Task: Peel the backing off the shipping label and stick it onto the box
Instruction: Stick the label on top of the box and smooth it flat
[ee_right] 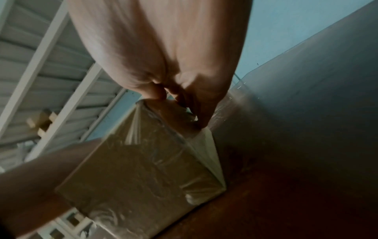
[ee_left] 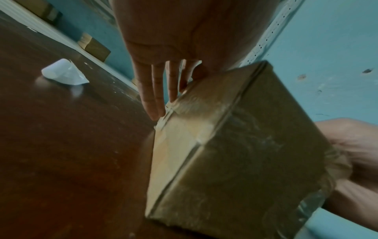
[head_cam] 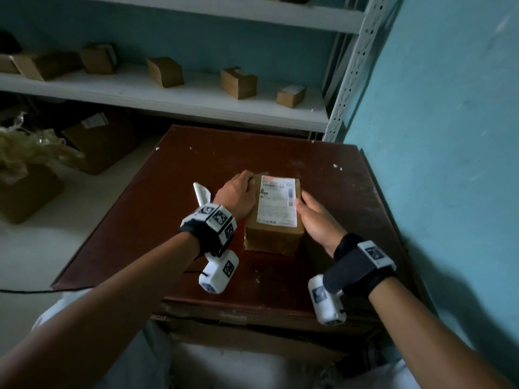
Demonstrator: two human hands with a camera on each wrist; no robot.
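A person's left hand (head_cam: 237,195) lies with straight fingers (ee_left: 152,90) flat against the left side of a small cardboard box (head_cam: 273,237), thumb on its top edge, while the right hand (head_cam: 314,217) cups the opposite side, its fingertips curled onto the box's upper right edge; from the right wrist view the finger ends are blurred. Between the two hands, the white rectangular shipping label (head_cam: 278,202) sits flat on the box's top face, its print too small to read. The box, brown and wrapped in glossy, wrinkled clear tape, rests on a scuffed, dark reddish tabletop (head_cam: 202,164). Just left of the left hand lies a curled, translucent white strip of backing paper (ee_left: 64,73), partly hidden behind the wrist in the head view. Beyond the hands, a white metal shelf (head_cam: 168,96) carries several small cardboard cartons (head_cam: 238,82); a teal wall (head_cam: 449,108) rises to the right
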